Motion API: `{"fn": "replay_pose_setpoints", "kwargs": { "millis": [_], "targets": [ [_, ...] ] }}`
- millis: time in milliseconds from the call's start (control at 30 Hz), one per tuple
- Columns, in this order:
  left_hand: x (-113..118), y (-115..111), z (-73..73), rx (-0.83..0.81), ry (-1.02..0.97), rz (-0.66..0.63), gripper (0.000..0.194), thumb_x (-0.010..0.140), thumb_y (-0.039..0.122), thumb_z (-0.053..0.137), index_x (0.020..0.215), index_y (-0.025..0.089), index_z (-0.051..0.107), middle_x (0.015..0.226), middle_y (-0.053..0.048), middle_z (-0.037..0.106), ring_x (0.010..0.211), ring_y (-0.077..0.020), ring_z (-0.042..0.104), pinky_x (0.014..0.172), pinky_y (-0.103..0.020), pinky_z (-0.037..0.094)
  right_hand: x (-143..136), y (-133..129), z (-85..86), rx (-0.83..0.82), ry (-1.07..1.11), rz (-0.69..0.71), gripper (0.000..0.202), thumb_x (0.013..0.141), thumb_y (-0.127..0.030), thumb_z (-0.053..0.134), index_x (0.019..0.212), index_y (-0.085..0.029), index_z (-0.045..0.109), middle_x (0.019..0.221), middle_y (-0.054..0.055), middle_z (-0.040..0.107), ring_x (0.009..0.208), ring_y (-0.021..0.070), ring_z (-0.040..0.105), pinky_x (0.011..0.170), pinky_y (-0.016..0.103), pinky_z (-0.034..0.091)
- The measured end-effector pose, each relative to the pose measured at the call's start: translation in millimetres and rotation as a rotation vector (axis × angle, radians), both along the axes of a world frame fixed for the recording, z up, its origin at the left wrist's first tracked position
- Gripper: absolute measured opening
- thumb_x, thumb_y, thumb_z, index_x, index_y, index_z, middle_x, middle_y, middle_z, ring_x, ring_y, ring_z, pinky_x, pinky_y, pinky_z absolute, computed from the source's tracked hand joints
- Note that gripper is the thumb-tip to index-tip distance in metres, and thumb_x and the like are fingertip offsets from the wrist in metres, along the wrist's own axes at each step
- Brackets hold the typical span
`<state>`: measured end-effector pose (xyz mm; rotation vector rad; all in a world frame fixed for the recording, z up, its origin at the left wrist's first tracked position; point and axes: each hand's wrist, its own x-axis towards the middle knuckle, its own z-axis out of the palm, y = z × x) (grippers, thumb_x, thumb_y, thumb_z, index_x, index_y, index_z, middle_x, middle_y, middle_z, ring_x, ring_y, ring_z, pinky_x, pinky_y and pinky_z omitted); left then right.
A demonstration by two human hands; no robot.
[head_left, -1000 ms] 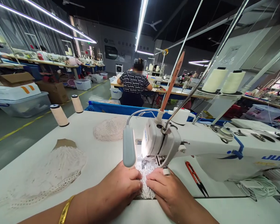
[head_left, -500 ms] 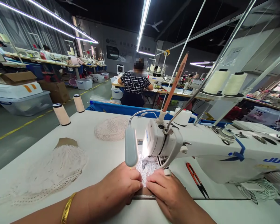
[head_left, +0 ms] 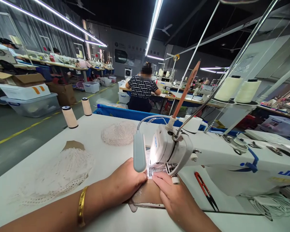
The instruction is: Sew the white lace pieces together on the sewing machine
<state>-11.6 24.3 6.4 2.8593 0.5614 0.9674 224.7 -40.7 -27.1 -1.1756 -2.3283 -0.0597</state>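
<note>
Left hand: the left hand [head_left: 129,177] is curling over the work's left side, thumb near the needle; whether it is pinching or only pressing, I can't tell.
Right hand: the right hand [head_left: 171,193] is lying across the work's right side, fingers stretched toward the needle; any pinch underneath is staying hidden.
Gap between hands: the fingertips are nearly meeting, a narrow strip showing between them.
Work: white lace [head_left: 148,173] is sitting at the needle, with a smooth tan panel [head_left: 149,191] showing between the hands.
Change: a second ago stringy lace was filling that gap; now the panel is showing there, and the hands are reaching closer to the needle.
Panel edge: a pale rim is running along the near side, a greyish rounded flap poking out at its left.
Headroom: the sewing machine [head_left: 207,141] is crowding the right fingers, while a rounded grey lamp [head_left: 140,153] is overhanging the left.
Right side: red-handled snips [head_left: 205,190] are lying near the right hand.
Left side: the white surface [head_left: 103,161] is leaving bare room between the left forearm and a fan-shaped, hole-edged lace piece [head_left: 62,170].
Farther out: an oval netted lace piece [head_left: 118,133] is lying flat; two peach thread cones [head_left: 70,117] are standing by the far-left edge.
</note>
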Motion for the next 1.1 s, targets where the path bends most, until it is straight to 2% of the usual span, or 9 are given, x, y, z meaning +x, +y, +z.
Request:
{"fn": "replay_pose_setpoints", "kwargs": {
  "millis": [233, 400, 500, 600, 733, 800, 933, 1033, 1100],
  "targets": [
    [-12, 4, -13.1, -0.062, 0.119, 0.102, 0.018, 0.103, 0.016, 0.055, 0.108, 0.019, 0.073, 0.11, -0.011, 0.075, 0.101, -0.0277, 0.069, 0.093, -0.04, 0.056, 1, 1, -2.0, 0.039, -0.033, -0.052, 0.055, 0.095, -0.005, 0.044, 0.142, -0.019, 0.069, 0.133, 0.015, 0.077, 0.109, 0.0301, 0.077, 0.094, 0.046, 0.067],
    [-14, -2, -4.3, -0.087, 0.221, 0.242, 0.017, 0.098, 0.027, 0.072, 0.112, 0.019, 0.07, 0.119, -0.014, 0.075, 0.107, -0.0332, 0.068, 0.093, -0.045, 0.057, 1, 0, -4.3, 0.036, 0.015, -0.029, 0.05, 0.095, -0.003, 0.044, 0.135, -0.018, 0.07, 0.127, 0.015, 0.079, 0.103, 0.0282, 0.078, 0.086, 0.041, 0.068],
    [-16, -8, 9.6, -0.096, 0.311, 0.307, 0.013, 0.098, 0.032, 0.073, 0.096, 0.02, 0.07, 0.097, -0.01, 0.074, 0.09, -0.0307, 0.068, 0.084, -0.043, 0.054, -3, 0, -1.1, 0.057, 0.087, 0.07, 0.047, 0.095, 0.0, 0.042, 0.127, -0.022, 0.069, 0.114, 0.01, 0.08, 0.098, 0.0253, 0.077, 0.081, 0.036, 0.066],
    [-18, -8, 20.6, -0.142, 0.368, 0.315, 0.031, 0.105, 0.027, 0.058, 0.075, 0.02, 0.063, 0.076, -0.005, 0.066, 0.073, -0.0248, 0.061, 0.074, -0.038, 0.049, -11, -2, 2.5, 0.088, 0.17, 0.21, 0.047, 0.097, 0.002, 0.044, 0.132, -0.023, 0.063, 0.111, 0.009, 0.078, 0.098, 0.0237, 0.076, 0.085, 0.035, 0.065],
    [-24, 1, 24.0, -0.234, 0.295, 0.182, 0.009, 0.095, 0.014, 0.063, 0.094, 0.02, 0.069, 0.105, -0.006, 0.075, 0.095, -0.0252, 0.068, 0.087, -0.035, 0.052, -26, -4, 0.3, 0.055, 0.193, 0.358, 0.052, 0.101, -0.01, 0.054, 0.152, -0.019, 0.051, 0.139, 0.015, 0.073, 0.126, 0.029, 0.07, 0.107, 0.045, 0.06],
    [-30, 4, 26.4, -0.316, 0.294, 0.119, 0.015, 0.091, 0.014, 0.067, 0.104, 0.021, 0.071, 0.118, -0.007, 0.074, 0.107, -0.0264, 0.068, 0.096, -0.035, 0.052, -34, -6, -5.0, 0.035, 0.152, 0.455, 0.06, 0.1, -0.018, 0.059, 0.158, -0.019, 0.044, 0.145, 0.016, 0.071, 0.134, 0.0312, 0.065, 0.111, 0.048, 0.058],
    [-45, 6, 39.8, -0.486, 0.42, 0.176, 0.017, 0.087, 0.022, 0.071, 0.105, 0.021, 0.071, 0.113, -0.007, 0.072, 0.105, -0.0272, 0.067, 0.091, -0.034, 0.052, -49, -9, -16.8, 0.033, 0.109, 0.549, 0.076, 0.095, -0.019, 0.061, 0.165, -0.017, 0.032, 0.145, 0.015, 0.072, 0.136, 0.0321, 0.063, 0.106, 0.047, 0.059],
    [-47, 3, 45.8, -0.61, 0.473, 0.186, 0.016, 0.081, 0.023, 0.071, 0.096, 0.022, 0.068, 0.095, -0.002, 0.069, 0.089, -0.0231, 0.065, 0.078, -0.029, 0.049, -59, -12, -21.0, 0.013, 0.137, 0.51, 0.073, 0.094, -0.017, 0.059, 0.163, -0.014, 0.035, 0.133, 0.016, 0.076, 0.121, 0.0314, 0.068, 0.095, 0.045, 0.059],
    [-42, 1, 44.3, -0.662, 0.475, 0.196, 0.008, 0.078, 0.021, 0.067, 0.086, 0.022, 0.064, 0.086, 0.0, 0.065, 0.082, -0.0213, 0.061, 0.072, -0.028, 0.045, -63, -13, -21.5, 0.027, 0.161, 0.439, 0.054, 0.096, -0.014, 0.058, 0.149, -0.019, 0.052, 0.111, 0.01, 0.077, 0.095, 0.0263, 0.068, 0.079, 0.038, 0.056]
  ]
}}
